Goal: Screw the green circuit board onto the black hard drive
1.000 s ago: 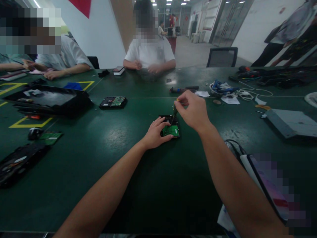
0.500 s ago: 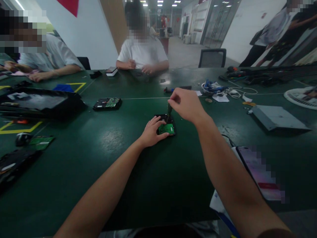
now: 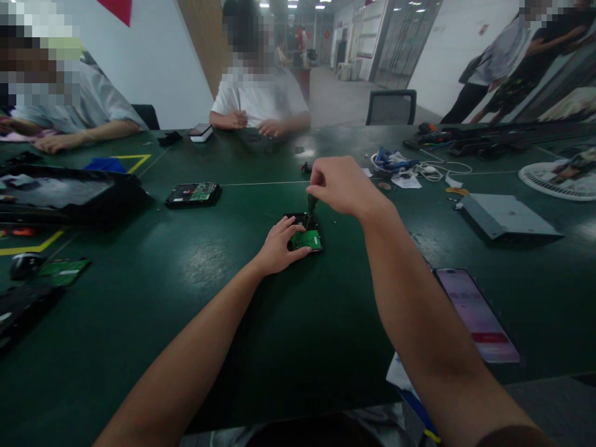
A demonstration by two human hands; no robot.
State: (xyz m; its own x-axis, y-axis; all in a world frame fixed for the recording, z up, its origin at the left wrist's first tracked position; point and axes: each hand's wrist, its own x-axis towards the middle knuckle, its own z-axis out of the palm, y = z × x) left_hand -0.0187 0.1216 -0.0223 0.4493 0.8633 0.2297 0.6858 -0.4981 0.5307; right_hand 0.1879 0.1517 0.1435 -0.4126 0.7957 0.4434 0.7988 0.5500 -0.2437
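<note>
A small black hard drive [image 3: 317,225] with a green circuit board [image 3: 310,240] on its upper face lies flat on the dark green table. My left hand [image 3: 282,245] grips it from the left, fingers over the far part and thumb along the near edge. My right hand [image 3: 342,186] is closed round the top of a dark green screwdriver [image 3: 311,203]. The screwdriver stands nearly upright, its shaft reaching down to the drive beside my left index finger. Exactly where the tip sits is too small to tell.
Another drive [image 3: 194,194] lies to the left, near a large black casing [image 3: 69,202]. A phone [image 3: 477,313] and a grey metal box [image 3: 510,216] are at right, with tangled cables [image 3: 395,161] farther back. Across the table sits a person [image 3: 261,102].
The whole view has shifted slightly, so things appear a little farther left. Both hands keep their places on the hard drive and screwdriver.
</note>
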